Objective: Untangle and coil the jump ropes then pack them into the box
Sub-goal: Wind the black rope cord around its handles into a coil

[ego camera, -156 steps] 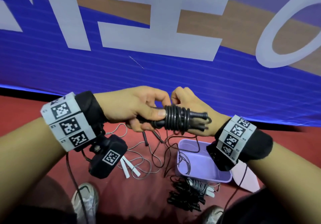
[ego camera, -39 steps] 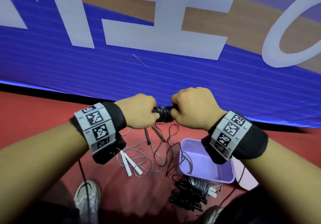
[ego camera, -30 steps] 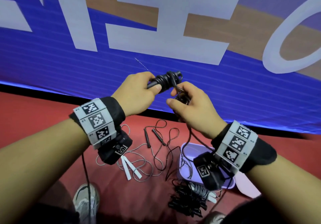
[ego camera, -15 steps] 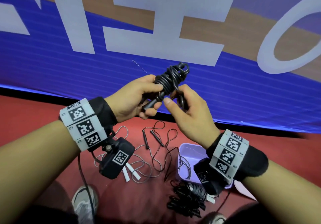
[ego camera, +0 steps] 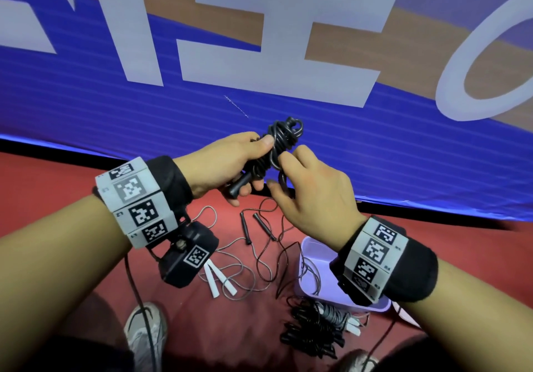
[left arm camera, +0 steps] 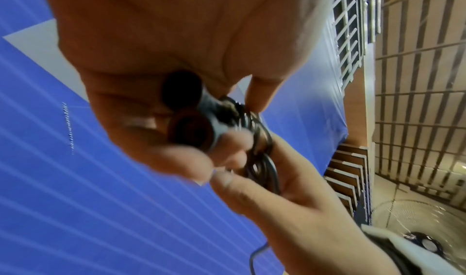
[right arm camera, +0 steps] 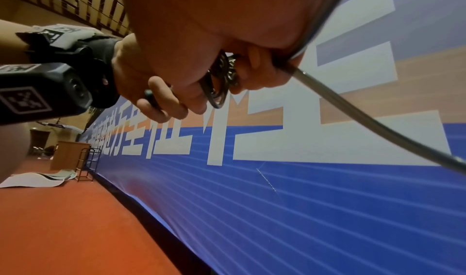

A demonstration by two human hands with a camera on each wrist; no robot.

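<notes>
Two hands hold one black rope bundle [ego camera: 278, 146] up high, above the purple box [ego camera: 317, 259]; left hand [ego camera: 230, 163] grips handles & coil, right hand [ego camera: 311, 187] pinches loose end; tuck it tight, w/o letting loops slip.

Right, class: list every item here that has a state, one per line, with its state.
Left hand: grips the handles of the black coiled jump rope.
Right hand: pinches that rope's loose loop.
Lilac plastic box: open, one dark cord draped over its rim.
Black-handled rope on floor: uncoiled.
White-handled rope on floor: uncoiled.
Bundled ropes beside box: coiled, outside the box.
</notes>
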